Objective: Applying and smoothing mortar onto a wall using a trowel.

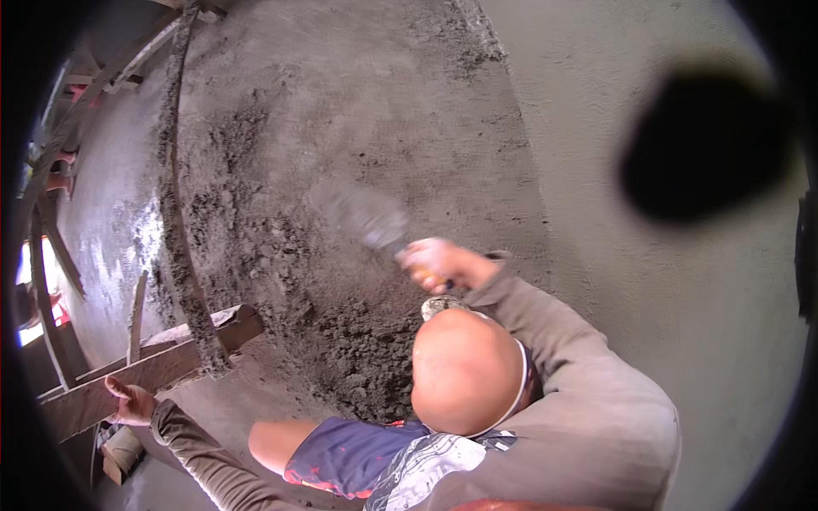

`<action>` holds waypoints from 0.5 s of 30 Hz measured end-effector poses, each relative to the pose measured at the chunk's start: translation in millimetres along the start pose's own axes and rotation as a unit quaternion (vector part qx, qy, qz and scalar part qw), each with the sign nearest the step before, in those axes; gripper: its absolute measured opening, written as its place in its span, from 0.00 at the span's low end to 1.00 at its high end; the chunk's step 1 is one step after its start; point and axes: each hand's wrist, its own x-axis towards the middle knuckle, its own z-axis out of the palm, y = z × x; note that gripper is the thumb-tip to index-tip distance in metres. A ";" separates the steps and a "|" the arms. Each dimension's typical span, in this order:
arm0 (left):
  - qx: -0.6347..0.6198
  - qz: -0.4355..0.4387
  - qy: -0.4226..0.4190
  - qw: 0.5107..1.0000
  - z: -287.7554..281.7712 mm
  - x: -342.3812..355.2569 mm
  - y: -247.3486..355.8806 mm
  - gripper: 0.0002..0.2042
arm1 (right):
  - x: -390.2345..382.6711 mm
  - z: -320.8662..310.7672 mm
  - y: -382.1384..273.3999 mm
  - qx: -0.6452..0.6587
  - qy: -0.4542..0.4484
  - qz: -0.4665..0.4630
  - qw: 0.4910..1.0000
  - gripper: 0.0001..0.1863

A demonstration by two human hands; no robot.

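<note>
My right hand point(443, 264) is closed round the handle of a trowel. The trowel's blade point(371, 217) is smeared by motion and lies over the grey mortar-coated surface point(392, 128), left of the hand. A rough, lumpy band of mortar point(256, 247) curves down below the blade. At the lower left, my left hand point(130, 402) grips the edge of a wooden plank point(170, 362), thumb up, its other fingers partly hidden. Both arms wear brownish-grey sleeves.
A long mortar-crusted strip point(175, 170) curves down to the plank. Smoother, paler plaster point(630, 341) covers the right side. Wooden poles point(51, 298) stand at the far left. Dark blue shorts point(349, 456) show below. A black spot point(707, 145) hides part of the upper right.
</note>
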 end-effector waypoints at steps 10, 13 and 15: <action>0.422 0.259 -0.028 0.868 36.6 -8.4 8.2 0.20 | -21.1 -55.5 43.3 0.098 0.090 0.006 0.991 0.07; 0.046 -0.014 -0.064 0.997 -32.2 25.2 -5.3 0.24 | 26.1 23.2 43.0 -0.140 -0.051 0.019 0.989 0.09; -0.300 -0.270 -0.109 0.908 -45.7 39.0 -17.7 0.25 | 25.8 34.6 38.9 -0.259 -0.035 0.019 0.965 0.10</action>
